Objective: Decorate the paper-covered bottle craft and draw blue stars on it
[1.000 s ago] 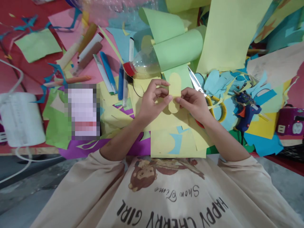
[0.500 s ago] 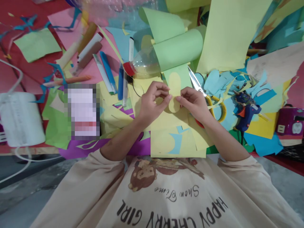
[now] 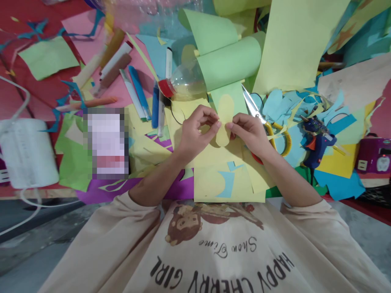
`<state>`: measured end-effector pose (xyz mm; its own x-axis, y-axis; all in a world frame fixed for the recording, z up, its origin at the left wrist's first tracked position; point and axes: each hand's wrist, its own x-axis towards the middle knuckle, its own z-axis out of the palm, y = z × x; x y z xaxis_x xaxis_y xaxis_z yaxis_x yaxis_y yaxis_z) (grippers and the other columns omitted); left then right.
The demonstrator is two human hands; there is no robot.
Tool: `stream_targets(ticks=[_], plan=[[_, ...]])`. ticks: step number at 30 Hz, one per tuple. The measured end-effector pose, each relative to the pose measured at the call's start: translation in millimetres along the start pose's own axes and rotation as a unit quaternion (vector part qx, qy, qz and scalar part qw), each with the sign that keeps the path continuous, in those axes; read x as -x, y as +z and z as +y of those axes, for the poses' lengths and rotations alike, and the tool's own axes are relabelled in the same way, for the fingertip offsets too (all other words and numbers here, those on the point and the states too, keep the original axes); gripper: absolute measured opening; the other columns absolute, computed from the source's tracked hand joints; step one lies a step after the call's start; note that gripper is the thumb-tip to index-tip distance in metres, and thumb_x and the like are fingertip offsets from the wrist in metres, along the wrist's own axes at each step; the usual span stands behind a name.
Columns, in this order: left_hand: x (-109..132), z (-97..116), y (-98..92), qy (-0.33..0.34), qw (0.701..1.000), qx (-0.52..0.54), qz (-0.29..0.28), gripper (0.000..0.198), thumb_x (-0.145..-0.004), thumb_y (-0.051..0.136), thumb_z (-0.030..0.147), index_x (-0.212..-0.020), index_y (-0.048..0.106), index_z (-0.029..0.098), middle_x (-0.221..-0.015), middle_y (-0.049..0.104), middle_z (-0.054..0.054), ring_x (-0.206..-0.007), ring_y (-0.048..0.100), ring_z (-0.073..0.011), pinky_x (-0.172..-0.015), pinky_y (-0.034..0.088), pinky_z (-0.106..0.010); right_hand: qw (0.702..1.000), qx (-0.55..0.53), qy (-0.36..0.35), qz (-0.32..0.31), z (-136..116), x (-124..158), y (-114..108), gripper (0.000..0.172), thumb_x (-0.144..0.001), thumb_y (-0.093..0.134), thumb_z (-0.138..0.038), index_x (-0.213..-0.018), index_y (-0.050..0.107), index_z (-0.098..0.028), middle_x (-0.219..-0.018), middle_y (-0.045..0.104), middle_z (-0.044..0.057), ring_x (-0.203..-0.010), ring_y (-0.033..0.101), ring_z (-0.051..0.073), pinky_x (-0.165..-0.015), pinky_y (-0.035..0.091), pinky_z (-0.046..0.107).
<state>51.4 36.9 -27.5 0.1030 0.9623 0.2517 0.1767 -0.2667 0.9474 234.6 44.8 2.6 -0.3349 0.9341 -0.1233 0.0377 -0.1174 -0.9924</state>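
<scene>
Yellow paper piece (image 3: 226,106), already cut round-ended, apparently unattached, pinched midway in grip of left hand (image 3: 198,127) and right hand (image 3: 249,129).

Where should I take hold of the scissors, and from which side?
I'd grip the scissors by the yellow handle loop, coming from the person's right. The blades point away from the person, and that loop lies mostly exposed. The left looks worse: the right hand is at the yellow paper cutout, and its wrist hides part of the scissors.
</scene>
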Motion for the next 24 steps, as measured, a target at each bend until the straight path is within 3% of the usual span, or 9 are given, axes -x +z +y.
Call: stream_targets(ticks=[4,9,24], plan=[[-0.8,-3.9,1.4,0.001,1.0,0.023,-0.004,0.022,-0.092,0.069,0.038,-0.099,0.055,0.023,-0.082,0.066,0.005,-0.076,0.07,-0.0088,-0.07,0.057,-0.021,1.0,-0.011,-0.001,-0.002,-1.5,0.6,0.1,0.031,-0.089,0.072,-0.037,-0.067,0.057,-0.021,-0.059,0.058,-0.004,-0.056,0.054,0.009,-0.056,0.044,0.025],[-2.5,-7.4,2.9,0.006,0.996,0.085,-0.017,0.036,-0.089,0.073,0.037,-0.113,0.049,0.026,-0.076,0.065,0.007,-0.069,0.068,-0.0091,-0.067,0.055,-0.023,1.0,-0.008,0.005,-0.002,-1.9,0.3,0.0,0.031,-0.087,0.073,-0.042,-0.068,0.058,-0.022,-0.06,0.058,-0.004,-0.056,0.053,0.009,-0.056,0.043,0.026],[1.5,-5.9,3.7,0.041,0.999,0.0,-0.022,0.037,-0.093,0.068,0.044,-0.119,0.047,0.027,-0.08,0.065,0.006,-0.072,0.067,-0.0101,-0.069,0.055,-0.024,0.999,0.036,0.004,0.001,3.6,0.9,3.1,0.038,-0.086,0.072,-0.051,-0.075,0.05,-0.022,-0.068,0.047,-0.004,-0.061,0.045,0.011,-0.057,0.035,0.029]])
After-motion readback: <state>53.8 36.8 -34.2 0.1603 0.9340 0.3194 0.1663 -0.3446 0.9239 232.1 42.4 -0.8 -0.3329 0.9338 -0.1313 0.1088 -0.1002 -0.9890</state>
